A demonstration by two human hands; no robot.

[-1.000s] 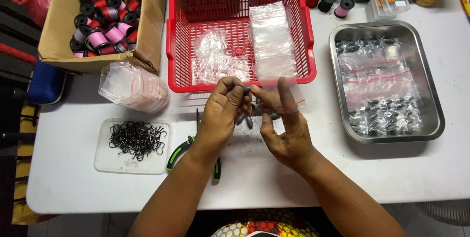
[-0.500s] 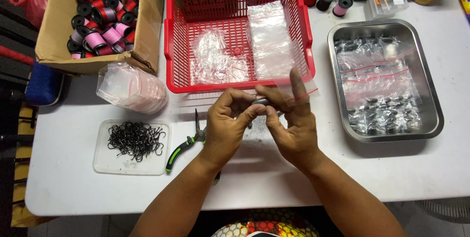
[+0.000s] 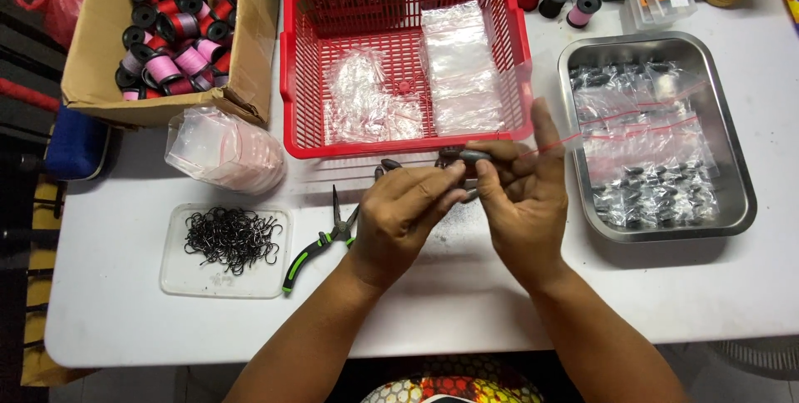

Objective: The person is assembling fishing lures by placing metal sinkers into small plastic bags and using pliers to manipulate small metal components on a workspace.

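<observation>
At the centre of the frame, just below the red plastic basket (image 3: 291, 62), the person's two hands meet over the white table (image 3: 125, 320). The right hand (image 3: 523, 203) is curled, its thumb and fingers pinched around a small grey oval metal weight (image 3: 476, 155) with a clear zip bag with a red strip (image 3: 545, 108) held against the raised forefinger, its mouth running toward the right of the frame. The left hand (image 3: 405, 213) sits close beside it, fingers bent inward and touching the right hand's fingertips; whether it has hold of anything itself cannot be told. More small dark weights (image 3: 389, 167) lie on the table just above the left hand. Left of the wrists lie green-handled pliers (image 3: 320, 243), and further left a clear shallow lid holding black wire hooks (image 3: 233, 238). A stack of clear bags (image 3: 223, 147) rests above that lid. A cardboard box of thread spools (image 3: 171, 29) fills the upper left, and a steel tray of filled bags (image 3: 732, 162) sits at the right.
</observation>
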